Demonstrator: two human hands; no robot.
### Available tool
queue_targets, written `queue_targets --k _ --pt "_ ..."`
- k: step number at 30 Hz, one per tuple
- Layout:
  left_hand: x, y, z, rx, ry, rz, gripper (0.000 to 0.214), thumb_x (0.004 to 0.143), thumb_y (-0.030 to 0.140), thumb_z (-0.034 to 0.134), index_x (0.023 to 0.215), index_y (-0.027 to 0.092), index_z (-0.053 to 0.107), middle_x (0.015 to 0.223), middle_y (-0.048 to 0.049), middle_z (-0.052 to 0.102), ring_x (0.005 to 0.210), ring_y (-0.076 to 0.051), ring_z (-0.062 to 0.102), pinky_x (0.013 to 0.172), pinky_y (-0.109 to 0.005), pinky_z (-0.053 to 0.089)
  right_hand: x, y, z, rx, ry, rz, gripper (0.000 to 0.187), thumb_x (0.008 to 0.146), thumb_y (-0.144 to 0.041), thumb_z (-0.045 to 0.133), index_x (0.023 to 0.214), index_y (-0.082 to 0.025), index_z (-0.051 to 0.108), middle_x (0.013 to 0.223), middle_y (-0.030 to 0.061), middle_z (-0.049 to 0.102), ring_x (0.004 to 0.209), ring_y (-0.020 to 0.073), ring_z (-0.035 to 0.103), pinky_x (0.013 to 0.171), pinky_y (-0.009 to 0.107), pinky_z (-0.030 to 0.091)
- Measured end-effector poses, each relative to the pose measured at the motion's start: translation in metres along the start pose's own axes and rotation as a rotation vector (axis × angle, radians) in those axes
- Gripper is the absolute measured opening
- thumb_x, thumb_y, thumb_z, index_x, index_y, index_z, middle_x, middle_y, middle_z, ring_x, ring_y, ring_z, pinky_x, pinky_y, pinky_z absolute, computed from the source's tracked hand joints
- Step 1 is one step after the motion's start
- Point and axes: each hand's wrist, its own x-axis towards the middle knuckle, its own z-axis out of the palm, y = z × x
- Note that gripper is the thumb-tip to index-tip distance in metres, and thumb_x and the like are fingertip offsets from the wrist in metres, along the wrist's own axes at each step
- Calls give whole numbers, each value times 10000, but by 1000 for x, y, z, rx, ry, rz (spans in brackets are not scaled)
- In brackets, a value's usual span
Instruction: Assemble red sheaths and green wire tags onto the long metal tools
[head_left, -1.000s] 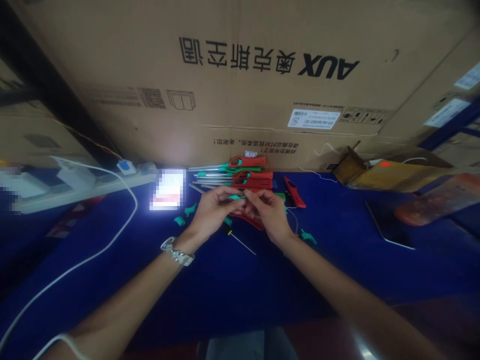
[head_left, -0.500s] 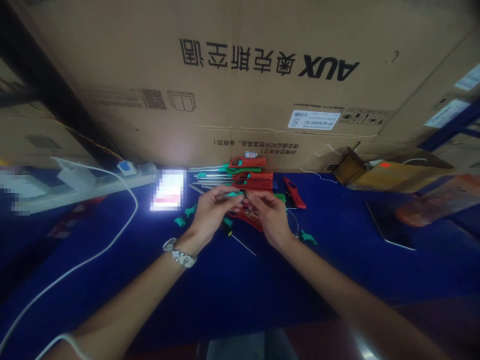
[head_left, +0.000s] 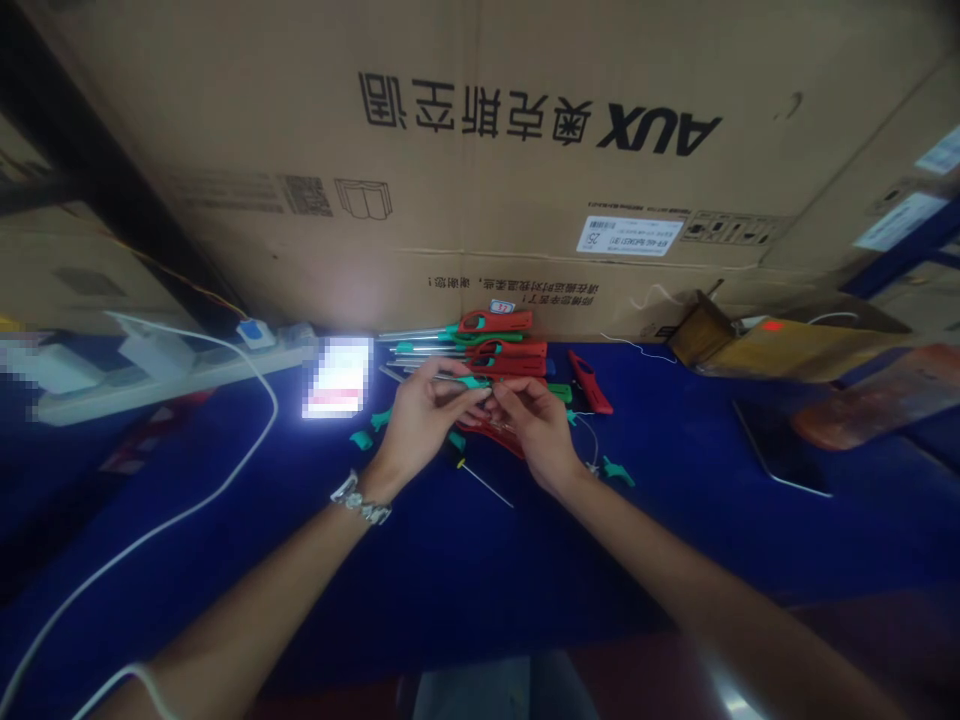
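Observation:
My left hand [head_left: 420,420] and my right hand [head_left: 532,425] meet over the blue table [head_left: 675,480]. Between their pinched fingertips is a green-collared metal rod [head_left: 469,381], which sticks out to the left. Both hands grip it. Just behind them lies a pile of red-and-green long-nosed lighters [head_left: 499,350] with steel tubes pointing left. Under my right hand sits a red lighter shell [head_left: 495,436]. Small green plastic parts [head_left: 371,428] and a thin black-tipped wire [head_left: 480,478] lie close to my wrists.
A huge cardboard box [head_left: 480,160] walls off the back of the table. A lit phone [head_left: 339,376] lies left of the lighters. A white cable [head_left: 225,480] runs from a power strip [head_left: 165,375]. A tablet [head_left: 780,450] and brown packages [head_left: 780,350] sit at the right.
Both hands have drifted slightly up and back towards the lighter pile, still pinching the green-collared rod; my left wrist has turned a little.

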Motion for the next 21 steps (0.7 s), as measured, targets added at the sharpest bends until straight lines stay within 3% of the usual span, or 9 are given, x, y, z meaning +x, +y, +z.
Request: queue_targets --k 4,7,13,21 --pt "2 -7 -6 155 -24 160 247 853 313 716 1052 183 649 742 -3 730 623 -134 697 629 -248 602 1 -1 -2 39 14 43 349 648 -461 850 763 -195 656 676 -15 675 586 97 579 580 240 486" --pt "4 -7 -10 240 -52 206 223 902 316 652 1072 179 699 796 -17 731 639 -120 684 648 -243 595 2 -1 -4 71 23 75 359 629 -449 867 762 -186 663 681 -16 682 596 90 585 599 233 498" --pt "5 -6 -9 205 -28 197 246 882 306 674 1092 182 711 813 -16 719 710 -128 684 717 -256 598 0 -3 -4 32 26 68 359 643 -453 856 763 -181 655 665 -16 684 558 84 579 561 225 484" --pt "8 -2 -11 89 -15 74 321 839 353 722 1080 175 606 700 12 688 631 -141 700 642 -255 601 1 -2 -6 -65 30 -12 328 694 -453 814 801 -197 640 692 -16 700 566 97 602 585 249 520"
